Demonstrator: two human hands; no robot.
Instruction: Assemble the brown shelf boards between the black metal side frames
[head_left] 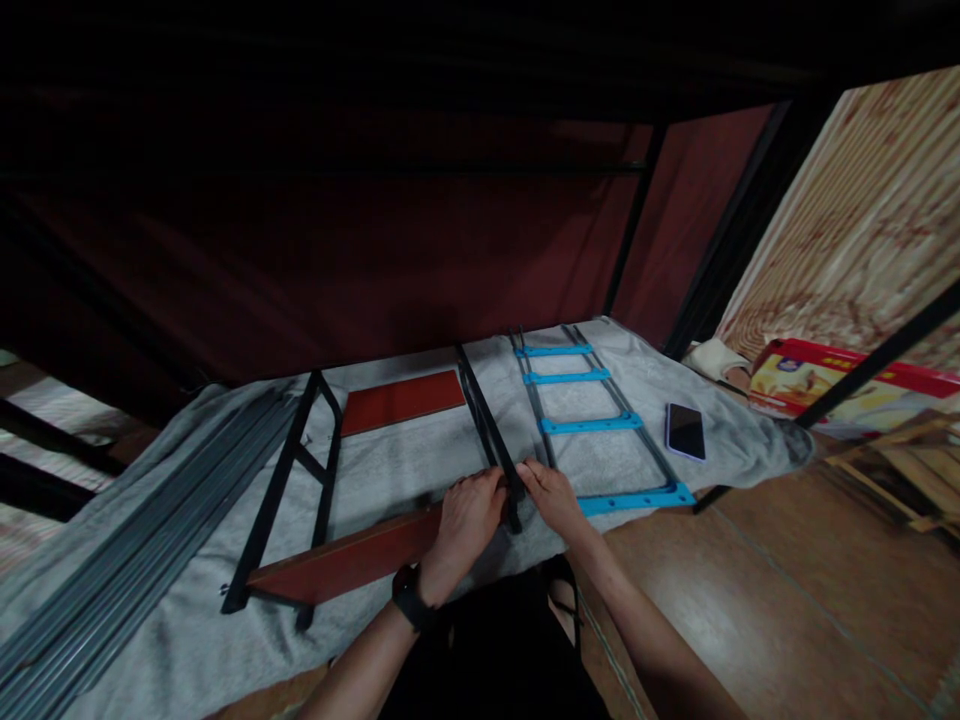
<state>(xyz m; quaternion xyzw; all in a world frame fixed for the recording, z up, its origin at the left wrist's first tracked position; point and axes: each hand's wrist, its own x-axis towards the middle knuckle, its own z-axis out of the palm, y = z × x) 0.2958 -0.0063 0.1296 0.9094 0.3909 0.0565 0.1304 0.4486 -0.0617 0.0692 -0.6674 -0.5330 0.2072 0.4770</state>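
A small rack lies on the grey blanket, with black metal side frames joined by red-brown boards. My left hand (pixel 469 510), a dark watch on its wrist, closes round the right side frame (pixel 489 430) near its front end, beside the front board (pixel 352 555). On the outer side of that same bar, the fingers of my right hand (pixel 551 492) are pinched together; whatever is between them is hidden. The rear board (pixel 403 400) spans to the left side frame (pixel 279 490), where a small screw end (pixel 224 589) sticks out low down.
Grey metal tubes (pixel 172 510) lie bundled on the left of the blanket (pixel 405 460). To the right are a blue-runged ladder-like frame (pixel 592 424) and a phone (pixel 685 432). A red-yellow box (pixel 840 385) stands beyond; black posts (pixel 637 225) and a dark red panel (pixel 375 260) enclose the back.
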